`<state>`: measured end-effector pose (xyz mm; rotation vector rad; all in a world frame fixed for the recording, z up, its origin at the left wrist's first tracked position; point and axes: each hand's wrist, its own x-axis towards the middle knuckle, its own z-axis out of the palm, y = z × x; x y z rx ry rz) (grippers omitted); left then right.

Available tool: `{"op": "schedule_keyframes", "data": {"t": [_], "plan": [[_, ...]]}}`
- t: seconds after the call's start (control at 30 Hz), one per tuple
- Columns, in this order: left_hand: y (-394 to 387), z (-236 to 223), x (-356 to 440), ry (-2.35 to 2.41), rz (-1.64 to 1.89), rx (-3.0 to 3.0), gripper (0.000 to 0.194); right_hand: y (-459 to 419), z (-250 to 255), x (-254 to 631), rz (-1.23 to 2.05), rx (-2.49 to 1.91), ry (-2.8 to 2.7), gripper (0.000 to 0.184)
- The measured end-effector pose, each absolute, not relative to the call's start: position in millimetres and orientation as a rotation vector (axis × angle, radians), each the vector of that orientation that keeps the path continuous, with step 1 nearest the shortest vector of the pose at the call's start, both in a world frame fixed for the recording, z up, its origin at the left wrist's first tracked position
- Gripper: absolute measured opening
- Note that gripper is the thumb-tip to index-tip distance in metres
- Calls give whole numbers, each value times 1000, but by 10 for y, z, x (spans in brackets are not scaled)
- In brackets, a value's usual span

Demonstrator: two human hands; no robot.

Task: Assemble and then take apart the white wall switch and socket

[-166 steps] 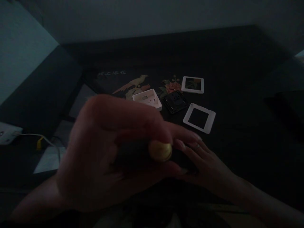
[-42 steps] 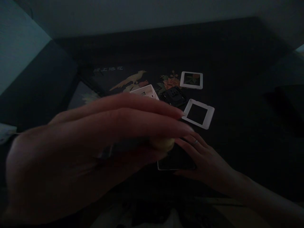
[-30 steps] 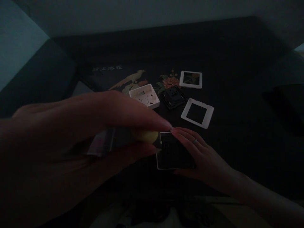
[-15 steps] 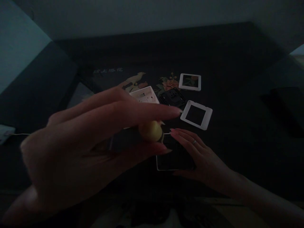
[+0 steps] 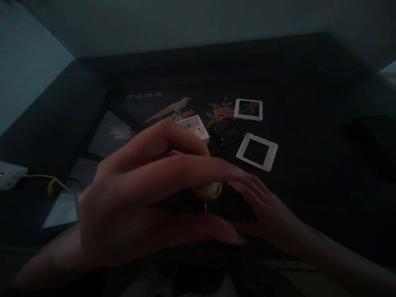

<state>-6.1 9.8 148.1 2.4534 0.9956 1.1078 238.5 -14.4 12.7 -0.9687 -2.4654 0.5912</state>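
Head view: left hand (image 5: pixel 133 206) curled loosely round yellow knob (image 5: pixel 208 192); firmness of grip, cannot tell. Right hand (image 5: pixel 272 210) grips right side of dark square piece (image 5: pixel 233 208) on desk (image 5: pixel 315 165), beneath knob. White frame (image 5: pixel 271 159) lies beyond. Risks, as judged: dim light and left fingers blocking sight could cause misplaced tip; sideways push could make piece skid.

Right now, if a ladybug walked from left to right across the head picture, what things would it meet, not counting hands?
White box with a cord, yellow thing, pale open box, black square part, nearer white frame, dark shape.
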Motion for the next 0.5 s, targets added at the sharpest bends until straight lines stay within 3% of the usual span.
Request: {"op": "schedule_keyframes", "data": {"t": [0.1,0.27,0.5], "plan": [[51,1435,-104,1047,1054,2456,17,-145,110,2391,592,-949,-2465,93],[-44,1382,-224,949,827,2436,43,-146,128,2375,593,-953,-2470,95],[4,1394,-189,995,909,2380,28,-135,125,2381,598,-949,-2497,91]]}}
